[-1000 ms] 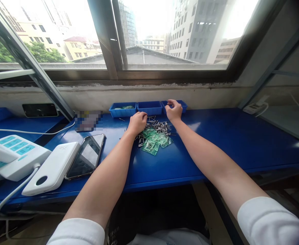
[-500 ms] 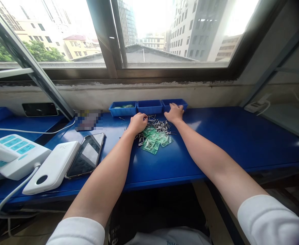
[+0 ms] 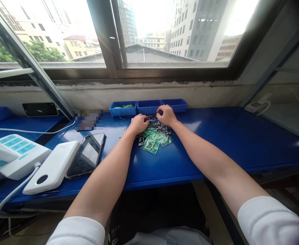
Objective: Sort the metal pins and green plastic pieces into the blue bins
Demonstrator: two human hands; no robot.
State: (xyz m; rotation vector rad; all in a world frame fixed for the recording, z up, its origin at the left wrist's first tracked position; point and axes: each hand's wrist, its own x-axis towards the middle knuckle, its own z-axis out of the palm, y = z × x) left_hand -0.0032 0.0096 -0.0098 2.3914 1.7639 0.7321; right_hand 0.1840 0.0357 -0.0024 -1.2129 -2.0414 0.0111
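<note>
My left hand [image 3: 139,123] is over the left side of a pile of loose metal pins [image 3: 162,126], which look like screws or rivets. Its thumb and fingers are curled together; what lies between them is too small to tell. Just right of it, at the back of the pile, my right hand [image 3: 166,115] has its fingers bent in towards the thumb, also hiding whatever they hold. Several small green-tinted plastic packets [image 3: 153,144] with pins inside lie on the front of the pile. Behind the hands stand three blue bins in a row: left [image 3: 123,111], middle [image 3: 149,109], right [image 3: 178,108].
The blue table [image 3: 215,136] runs below a window. On the left lie a smartphone [image 3: 86,154], a white power bank [image 3: 52,166], a power strip [image 3: 19,154] with cables, and another phone [image 3: 40,109]. Green packets lie in the left bin.
My right hand has moved left and a little nearer, from the right bin to the back of the pin pile, its fingers now curled in. My left hand has barely shifted.
</note>
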